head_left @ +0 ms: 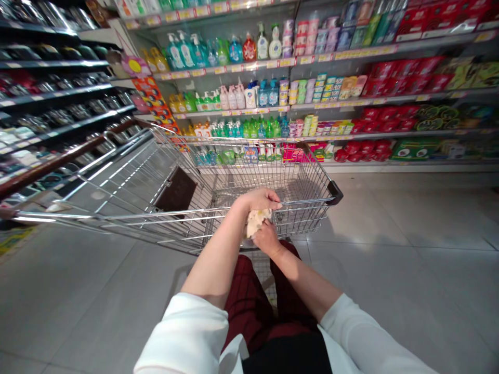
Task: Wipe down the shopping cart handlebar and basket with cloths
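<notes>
A wire shopping cart (241, 179) stands sideways in front of me. My left hand (260, 199) is closed over its near top rail, fingers curled to the inner side. Just below it, my right hand (267, 238) is closed on a crumpled cream cloth (256, 220) with some yellowish marks. The cloth lies against the cart's near wire side, directly under my left hand. Part of the cloth and the right fingertips are hidden, so I cannot tell how far the cloth reaches through the wires.
Beyond the cart, shelves hold pump bottles (187, 52), small tubs (319, 85) and red packages (390, 119). Metal cookware (35, 122) fills shelves on the left. The cart's brown handle (66, 161) extends left, and a black corner bumper (335, 192) is at right. Grey tiles (390, 280) cover the floor.
</notes>
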Available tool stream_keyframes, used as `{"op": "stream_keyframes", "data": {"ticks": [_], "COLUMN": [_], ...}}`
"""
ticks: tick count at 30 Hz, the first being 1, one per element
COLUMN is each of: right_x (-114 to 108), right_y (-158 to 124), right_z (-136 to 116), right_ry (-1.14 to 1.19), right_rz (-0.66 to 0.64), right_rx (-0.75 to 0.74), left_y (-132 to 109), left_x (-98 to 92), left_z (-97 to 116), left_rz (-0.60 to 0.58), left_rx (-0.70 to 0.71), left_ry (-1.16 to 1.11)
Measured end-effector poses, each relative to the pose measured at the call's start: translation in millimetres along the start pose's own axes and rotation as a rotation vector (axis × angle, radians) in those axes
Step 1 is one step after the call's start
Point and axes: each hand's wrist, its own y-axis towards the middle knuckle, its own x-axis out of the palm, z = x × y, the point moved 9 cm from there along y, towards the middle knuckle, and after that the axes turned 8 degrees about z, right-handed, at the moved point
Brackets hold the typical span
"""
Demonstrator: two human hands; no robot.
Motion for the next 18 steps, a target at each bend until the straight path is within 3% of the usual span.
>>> {"op": "stream_keyframes", "data": {"ticks": [3,8,10,12,15,18], "right_x": [-5.7,-20.0,-49.2,-93.3,-157.3,-183.2], "right_y": [2.9,-18.2,-23.8,-24.2,-11.7,16.6], "right_z": [-0.8,1.2,6.7,10.6,11.2,24.3], "right_ry": [-0.051,-0.062,-0.035,-0.008,-0.058,-0.165], "right_rz": [-0.022,-0.027,0.105,0.307,0.540,0.526], "right_rx": [-0.040,-0.025,0.038,0.070,0.014,0.017], "left_y": [1.4,-0.2,-2.3,-4.5,-7.0,-9.5], "left_x": [-0.2,-1.5,-1.6,-3.2,-9.6,-13.3], "left_z": [-0.3,3.0,5.9,9.6,17.4,24.4], "left_rz": [-0.004,-0.009,-0.003,0.025,0.112,0.167], "left_rx": [0.020,0.064,0.076,0.074,0.058,0.040], "left_ry": [0.023,0.108,0.148,0.203,0.341,0.514]}}
